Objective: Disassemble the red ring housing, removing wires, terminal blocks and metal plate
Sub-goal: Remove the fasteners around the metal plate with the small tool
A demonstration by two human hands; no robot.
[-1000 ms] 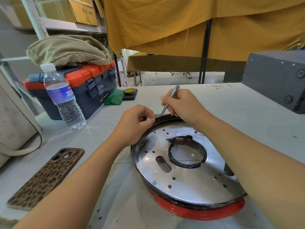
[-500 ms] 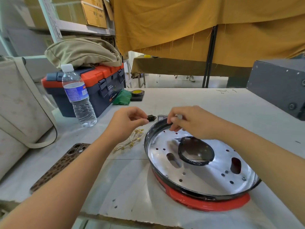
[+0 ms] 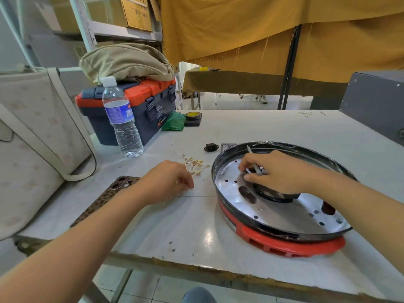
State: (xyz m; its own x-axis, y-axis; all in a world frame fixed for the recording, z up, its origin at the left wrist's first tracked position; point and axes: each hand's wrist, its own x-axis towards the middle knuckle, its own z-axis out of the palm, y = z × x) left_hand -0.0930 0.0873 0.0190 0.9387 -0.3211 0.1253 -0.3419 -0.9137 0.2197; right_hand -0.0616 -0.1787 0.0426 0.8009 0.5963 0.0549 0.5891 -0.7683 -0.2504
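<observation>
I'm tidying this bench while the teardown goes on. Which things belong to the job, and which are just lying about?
Job:
red ring housing
metal plate
screwdriver, held by right hand
removed wires, by left hand
black socket

Lying about:
water bottle
toolbox
phone
tape roll
tote bag

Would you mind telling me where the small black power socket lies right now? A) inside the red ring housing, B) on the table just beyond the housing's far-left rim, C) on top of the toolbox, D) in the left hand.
B: the black power socket rests on the white table, outside the red ring housing, apart from the left hand.
</observation>
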